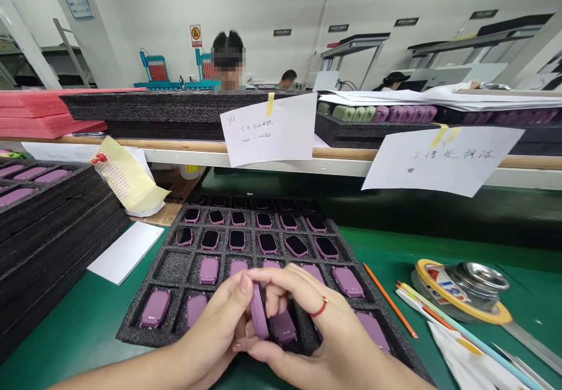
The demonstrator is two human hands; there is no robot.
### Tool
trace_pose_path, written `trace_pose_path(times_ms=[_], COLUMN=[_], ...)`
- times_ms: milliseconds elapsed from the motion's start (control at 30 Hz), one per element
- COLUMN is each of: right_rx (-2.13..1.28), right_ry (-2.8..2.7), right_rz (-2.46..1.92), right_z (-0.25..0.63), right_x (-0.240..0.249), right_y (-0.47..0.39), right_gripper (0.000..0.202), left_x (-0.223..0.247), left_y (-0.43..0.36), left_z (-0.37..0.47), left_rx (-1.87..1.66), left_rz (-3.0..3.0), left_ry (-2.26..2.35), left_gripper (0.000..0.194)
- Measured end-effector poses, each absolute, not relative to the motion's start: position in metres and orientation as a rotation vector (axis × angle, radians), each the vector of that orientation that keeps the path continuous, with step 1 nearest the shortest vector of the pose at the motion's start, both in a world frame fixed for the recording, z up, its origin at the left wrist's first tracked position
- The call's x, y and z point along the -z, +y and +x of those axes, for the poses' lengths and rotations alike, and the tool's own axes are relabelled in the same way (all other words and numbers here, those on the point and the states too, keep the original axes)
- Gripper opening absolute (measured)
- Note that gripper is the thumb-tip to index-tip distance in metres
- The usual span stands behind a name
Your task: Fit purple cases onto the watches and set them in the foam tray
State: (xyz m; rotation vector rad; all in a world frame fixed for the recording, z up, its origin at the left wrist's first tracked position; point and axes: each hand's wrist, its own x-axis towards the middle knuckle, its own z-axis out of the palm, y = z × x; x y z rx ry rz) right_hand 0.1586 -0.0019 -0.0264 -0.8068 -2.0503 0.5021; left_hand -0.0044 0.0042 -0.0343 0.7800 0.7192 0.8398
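Observation:
Between my two hands a purple smartwatch case (259,312) is held on its edge, above the near part of a black foam tray (170,268). My left hand (222,320) grips it from the left, thumb along its upper edge. From the right, my right hand (314,320) curls its fingers round it. Beneath the hands, purple cases lie back up in the tray's pockets, one of them a purple case (156,308) at the near left. In the far rows the watches (237,239) show dark screens. One pocket in the left column holds nothing.
Stacked foam trays (48,249) rise at the left beside a white pad (127,252). At the right lie an orange stick (390,301), a yellow tape roll (424,270) round a glass jar (476,287), and a white cloth (452,343). Paper notes (270,132) hang from the shelf. People sit beyond.

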Motion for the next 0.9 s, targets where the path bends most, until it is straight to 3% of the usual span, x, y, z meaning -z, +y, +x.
trace_pose_path(times_ms=[67, 200, 667, 800, 900], right_rx=[-0.536, -0.527, -0.421, -0.445, -0.484], right_ry=[-2.070, -2.039, -2.058, -2.075, -2.119], right_rz=[-0.820, -0.777, -0.720, -0.757, -0.857], right_z=[0.159, 0.160, 0.172, 0.171, 0.169], right_x=[0.022, 0.017, 0.019, 0.021, 0.031], right_y=[-0.003, 0.000, 0.013, 0.014, 0.016], right_gripper=[0.076, 0.062, 0.059, 0.060, 0.058], left_x=[0.035, 0.036, 0.028, 0.037, 0.043], left_y=[0.004, 0.006, 0.008, 0.011, 0.019], left_z=[-0.005, -0.006, -0.009, -0.013, -0.018], left_rx=[-0.830, -0.865, -0.804, -0.873, -0.962], left_rz=[0.820, 0.786, 0.696, 0.907, 1.379], left_ry=[0.706, 0.717, 0.652, 0.850, 1.106], left_gripper=[0.054, 0.054, 0.052, 0.059, 0.055])
